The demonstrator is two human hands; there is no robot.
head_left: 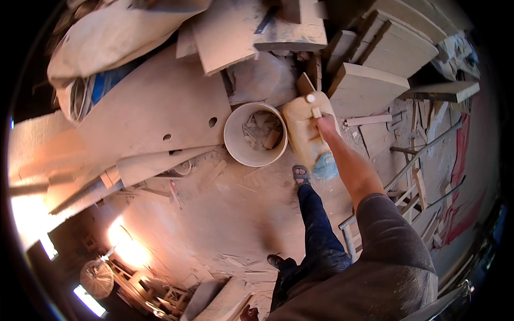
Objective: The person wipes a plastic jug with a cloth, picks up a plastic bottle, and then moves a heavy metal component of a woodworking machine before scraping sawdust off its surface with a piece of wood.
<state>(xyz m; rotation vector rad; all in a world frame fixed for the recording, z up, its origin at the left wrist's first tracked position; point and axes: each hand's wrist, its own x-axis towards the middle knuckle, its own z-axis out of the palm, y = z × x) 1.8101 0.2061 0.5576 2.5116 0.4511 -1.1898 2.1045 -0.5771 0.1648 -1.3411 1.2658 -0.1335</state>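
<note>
My right hand (325, 127) is wrapped round the handle of a pale yellow plastic jerrycan (300, 125) with a white cap (310, 98). The jerrycan is beside a round, light-coloured bucket (230, 136), which holds wood offcuts (259, 131). Something pale blue (325, 166) shows at the jerrycan's near end; whether it is part of the can I cannot tell. Only a bit of my left hand (249, 313) appears at the lower edge, away from these things, and its grip is not clear. My sandalled foot (301, 174) is just short of the jerrycan.
Stacked boards (369, 85) lean at the far right. A large dusty panel (160, 101) with holes lies left of the bucket. A metal frame (423, 150) runs along the right side. Wood scraps (246, 262) litter the floor, and bright light falls at the left.
</note>
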